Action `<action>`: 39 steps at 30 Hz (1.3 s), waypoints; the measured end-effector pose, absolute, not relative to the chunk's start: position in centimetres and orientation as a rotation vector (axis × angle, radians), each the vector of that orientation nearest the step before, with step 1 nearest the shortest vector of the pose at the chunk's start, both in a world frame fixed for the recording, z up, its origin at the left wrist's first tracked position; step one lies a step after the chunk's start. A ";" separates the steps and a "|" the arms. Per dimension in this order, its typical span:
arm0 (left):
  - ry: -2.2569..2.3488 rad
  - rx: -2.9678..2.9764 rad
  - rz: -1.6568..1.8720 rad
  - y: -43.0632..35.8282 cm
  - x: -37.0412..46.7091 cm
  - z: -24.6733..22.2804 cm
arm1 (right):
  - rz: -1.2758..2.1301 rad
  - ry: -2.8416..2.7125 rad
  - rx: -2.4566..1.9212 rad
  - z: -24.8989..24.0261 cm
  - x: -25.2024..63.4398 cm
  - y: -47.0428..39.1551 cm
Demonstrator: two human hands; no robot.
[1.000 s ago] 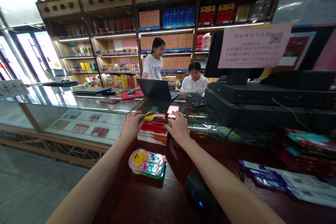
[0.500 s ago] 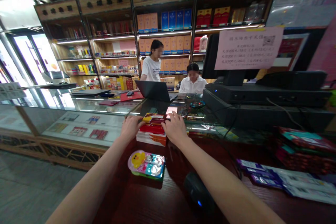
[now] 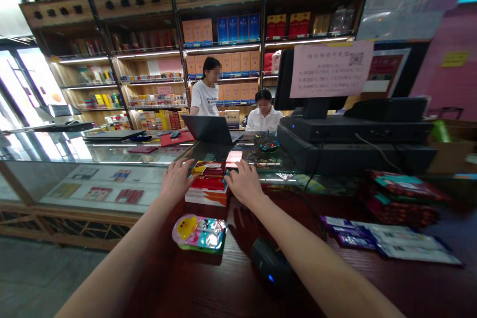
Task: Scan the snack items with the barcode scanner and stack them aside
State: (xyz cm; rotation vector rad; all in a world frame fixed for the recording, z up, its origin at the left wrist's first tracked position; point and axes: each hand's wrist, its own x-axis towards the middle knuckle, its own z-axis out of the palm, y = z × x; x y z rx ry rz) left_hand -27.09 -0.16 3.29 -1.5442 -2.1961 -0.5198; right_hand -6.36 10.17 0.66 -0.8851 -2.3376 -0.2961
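Note:
A stack of red-and-white packets point(image 3: 206, 195) stands on the dark wooden counter, with yellow-and-red packets point(image 3: 208, 168) on top. On its left side is my left hand point(image 3: 176, 180), fingers apart, the thumb close to the stack's edge. My right hand point(image 3: 246, 183) is at the opposite side, fingers spread and loosely bent near the upper packets; whether the fingertips touch them I cannot tell. Closer to me lies a colourful blister pack with a yellow duck face point(image 3: 201, 233). A black barcode scanner point(image 3: 270, 263) with a blue light rests beside my right forearm.
Purple-and-white sachets point(image 3: 387, 241) and a pile of dark red packages point(image 3: 402, 198) lie on the right. A monitor with a pink notice point(image 3: 330, 72) stands behind them. Beyond the glass display counter point(image 3: 97, 186) are a laptop point(image 3: 208, 129) and two people.
My view has swung slightly right, so the scene sits further left. My left hand's fingers have opened away from the stack; the right hand's fingers have loosened. The stack stays in place.

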 end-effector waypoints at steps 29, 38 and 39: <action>-1.472 -2.554 -0.491 9.2 -0.6 2.2 | -0.359 -2.115 -1.135 -3.6 21.0 11.9; -1.384 -2.710 -0.520 12.3 7.0 2.0 | -0.521 -1.995 -1.226 -1.7 29.3 13.7; -1.401 -2.735 -0.540 12.7 7.7 1.9 | -0.524 -1.979 -1.244 -1.5 30.3 14.1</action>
